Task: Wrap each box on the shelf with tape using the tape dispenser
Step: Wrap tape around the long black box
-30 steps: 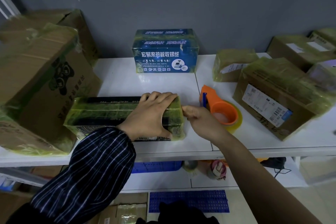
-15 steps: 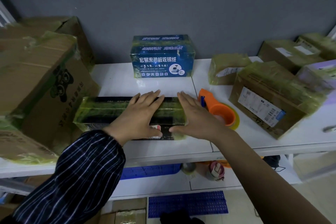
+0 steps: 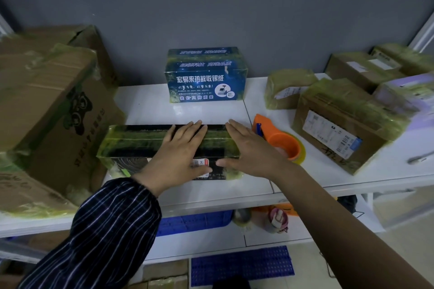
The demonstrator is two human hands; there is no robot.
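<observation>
A long black box [image 3: 136, 145] wrapped in yellowish tape lies near the front of the white shelf [image 3: 199, 112]. My left hand [image 3: 180, 155] lies flat on its top with straight fingers, thumb down the front face. My right hand [image 3: 249, 150] lies flat on the box's right end, fingers straight. The orange tape dispenser [image 3: 279, 141] with its tape roll stands on the shelf just right of my right hand, untouched.
A blue printed box [image 3: 205, 75] stands at the back by the grey wall. Large taped cartons [image 3: 47, 110] crowd the left. Several taped brown boxes [image 3: 338, 124] fill the right. A lower shelf holds a blue tray [image 3: 195, 220] and bottles.
One second ago my left hand gripped the box's right end and my right pinched beside it. Both hands have since flattened on the box's top. The dispenser has not moved.
</observation>
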